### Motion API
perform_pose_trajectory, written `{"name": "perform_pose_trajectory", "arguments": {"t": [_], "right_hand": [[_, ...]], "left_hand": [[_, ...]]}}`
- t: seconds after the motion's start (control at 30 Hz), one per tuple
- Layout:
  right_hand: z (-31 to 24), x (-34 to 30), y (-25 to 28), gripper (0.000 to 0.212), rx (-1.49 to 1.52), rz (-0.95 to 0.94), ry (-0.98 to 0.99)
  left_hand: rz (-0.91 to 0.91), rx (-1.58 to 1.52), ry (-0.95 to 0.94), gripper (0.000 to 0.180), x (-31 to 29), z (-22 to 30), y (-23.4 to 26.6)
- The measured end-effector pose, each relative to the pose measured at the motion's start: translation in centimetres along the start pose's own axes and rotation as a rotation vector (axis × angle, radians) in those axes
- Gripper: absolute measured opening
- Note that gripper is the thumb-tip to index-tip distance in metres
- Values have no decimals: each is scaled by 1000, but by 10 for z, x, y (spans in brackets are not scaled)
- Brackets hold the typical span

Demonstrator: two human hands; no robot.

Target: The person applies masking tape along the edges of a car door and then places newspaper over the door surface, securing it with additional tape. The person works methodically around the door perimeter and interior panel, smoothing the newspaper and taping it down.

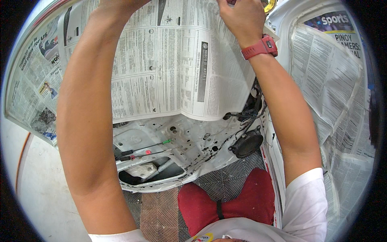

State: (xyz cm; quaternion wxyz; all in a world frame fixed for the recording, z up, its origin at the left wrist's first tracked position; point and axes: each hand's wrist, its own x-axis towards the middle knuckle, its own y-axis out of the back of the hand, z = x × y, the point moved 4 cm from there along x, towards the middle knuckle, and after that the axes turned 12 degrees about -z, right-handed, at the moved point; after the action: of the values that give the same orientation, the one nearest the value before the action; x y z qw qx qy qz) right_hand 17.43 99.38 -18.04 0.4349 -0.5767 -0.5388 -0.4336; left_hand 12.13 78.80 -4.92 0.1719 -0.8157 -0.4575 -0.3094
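Note:
A large newspaper sheet (161,76) hangs over the upper part of a bare white car door panel (189,135), with its lower edge loose above the panel. At the sheet's upper left is my left hand (123,4), cut off by the frame's top, so its fingers are hidden. My right hand (244,18), above a red wristwatch (262,47), is closed at the sheet's upper right edge; its fingertips are partly out of frame. Beside it shows part of a yellow ring (269,5), perhaps a tape roll.
More newspaper (322,68) covers the surface on the right, and another printed sheet (34,84) lies at the left. The door has a round black speaker (248,144), rods, cables and an opening (151,171). Below lie a patterned mat (159,213) and my red-clad knees (225,199).

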Motion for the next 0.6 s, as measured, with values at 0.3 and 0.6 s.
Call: {"name": "perform_pose_trajectory", "arguments": {"t": [0.3,0.6], "right_hand": [[1,0,-8,24,-19,100,6],[-2,1,-9,24,-43,125,-7]], "left_hand": [[53,-13,30,45,-3,5,-3],[61,-6,64,47,-2,9,-4]]}}
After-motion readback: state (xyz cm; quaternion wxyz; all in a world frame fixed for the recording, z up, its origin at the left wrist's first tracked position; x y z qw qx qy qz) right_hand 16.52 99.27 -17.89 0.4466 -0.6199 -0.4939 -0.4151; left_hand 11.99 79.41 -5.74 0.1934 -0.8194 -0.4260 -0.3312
